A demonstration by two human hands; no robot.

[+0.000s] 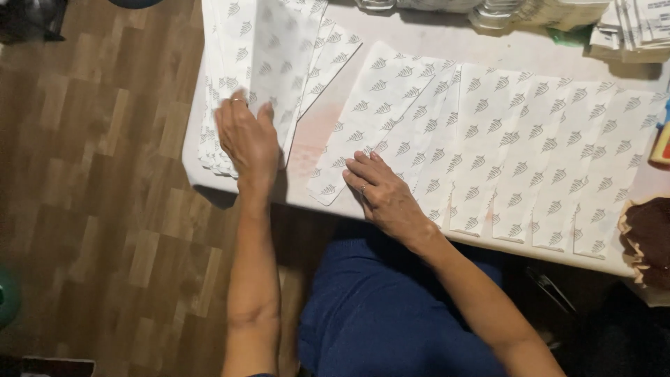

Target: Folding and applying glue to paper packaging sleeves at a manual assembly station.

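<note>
pressing flat, left hand (246, 136) on paper stack (269, 52), right hand (380, 190) on sheet (377, 112), grips released.

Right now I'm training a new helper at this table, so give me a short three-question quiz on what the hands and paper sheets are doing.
1. True or false: the left hand lies flat on the stack of sheets at the table's left end.
2. Which does the right hand press? A) a patterned sheet in the overlapping row of sheets B) the brown thing at the right edge C) the wooden floor
3. Fill in: the sheets are white with a repeated grey ___ print.

Key: 1 true; 2 A; 3 leaf-like.
</note>
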